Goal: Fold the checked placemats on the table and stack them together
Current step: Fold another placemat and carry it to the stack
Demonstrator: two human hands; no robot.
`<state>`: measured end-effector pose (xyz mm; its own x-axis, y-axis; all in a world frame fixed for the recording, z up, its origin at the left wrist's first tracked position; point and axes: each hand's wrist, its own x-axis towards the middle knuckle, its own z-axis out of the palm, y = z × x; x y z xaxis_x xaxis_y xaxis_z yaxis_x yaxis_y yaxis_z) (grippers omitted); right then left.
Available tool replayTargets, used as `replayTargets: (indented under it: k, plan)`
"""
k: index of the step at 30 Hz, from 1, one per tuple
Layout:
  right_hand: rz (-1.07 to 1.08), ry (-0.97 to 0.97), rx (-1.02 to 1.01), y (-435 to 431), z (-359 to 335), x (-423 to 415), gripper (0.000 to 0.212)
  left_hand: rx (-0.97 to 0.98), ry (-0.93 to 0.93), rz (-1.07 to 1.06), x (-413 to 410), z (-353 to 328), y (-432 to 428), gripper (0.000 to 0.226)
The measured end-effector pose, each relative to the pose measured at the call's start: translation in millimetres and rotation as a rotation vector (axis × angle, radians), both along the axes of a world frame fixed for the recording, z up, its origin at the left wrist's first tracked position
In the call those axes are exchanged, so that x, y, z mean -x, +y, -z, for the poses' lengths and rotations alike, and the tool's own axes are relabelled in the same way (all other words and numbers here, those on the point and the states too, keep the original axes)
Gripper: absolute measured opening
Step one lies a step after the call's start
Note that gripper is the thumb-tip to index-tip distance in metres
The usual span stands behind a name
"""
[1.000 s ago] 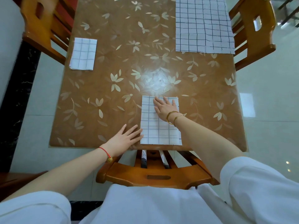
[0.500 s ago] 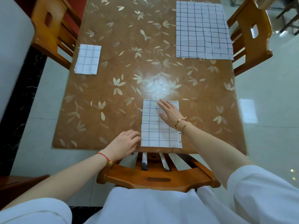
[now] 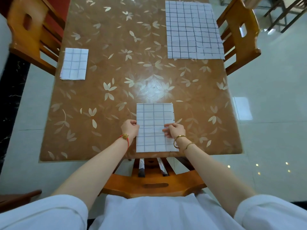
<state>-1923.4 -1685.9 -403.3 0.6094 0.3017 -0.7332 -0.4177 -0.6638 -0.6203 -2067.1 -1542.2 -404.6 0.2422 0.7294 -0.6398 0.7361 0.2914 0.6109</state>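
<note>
The left hand pinched the left edge of a white, dark-checked cloth placemat folded to a narrow rectangle, fingers curled onto its rim. The right hand gripped the opposite edge about midway along; its fingers seemed to tuck under the layers, though the view was too small to be sure. The placemat lay at the middle of the near edge of the brown, leaf-patterned desk, its lower border almost flush with that edge.

The step in hand looked like one more fold, or a lift toward the stack. Doing it well meant keeping all layers pinched together, edges matched before creasing.

A smaller folded checked placemat sat by the left edge. An unfolded checked placemat lay flat at the far right corner, not yet touched.
</note>
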Motion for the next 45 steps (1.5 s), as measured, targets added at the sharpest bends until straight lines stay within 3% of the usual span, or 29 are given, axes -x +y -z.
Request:
replayTargets:
  k: [6, 13, 20, 27, 33, 37, 45]
  plan:
    - [-0.002, 0.097, -0.029, -1.6, -1.3, -5.3, 0.031, -0.023, -0.032, -0.02, -3.8, -3.1, 4.8, 0.016]
    - [0.018, 0.168, -0.073, -5.2, -2.9, -8.3, 0.03, 0.112, -0.083, -0.049, -8.4, -13.3, 15.7, 0.034]
    - [0.13, 0.145, -0.124, -10.8, -1.9, -8.1, 0.021, 0.053, -0.076, 0.0, -1.9, -10.9, 19.4, 0.02]
    - [0.17, 0.117, -0.238, -13.5, -2.0, -13.6, 0.043, -0.067, -0.086, 0.154, 10.1, -5.0, 19.7, 0.009]
    - [0.185, 0.245, -0.247, -17.2, -8.9, -25.8, 0.034, -0.077, -0.068, 0.196, 12.8, -7.6, 19.0, 0.014]
    - [0.162, 0.203, -0.173, -20.2, -3.9, -29.1, 0.044, -0.069, -0.093, 0.187, 19.0, -4.8, 16.8, 0.009]
    - [-0.087, -0.038, -0.069, -29.5, 7.8, -25.2, 0.006, -0.019, -0.154, 0.089, 28.0, 0.9, 12.5, 0.013]
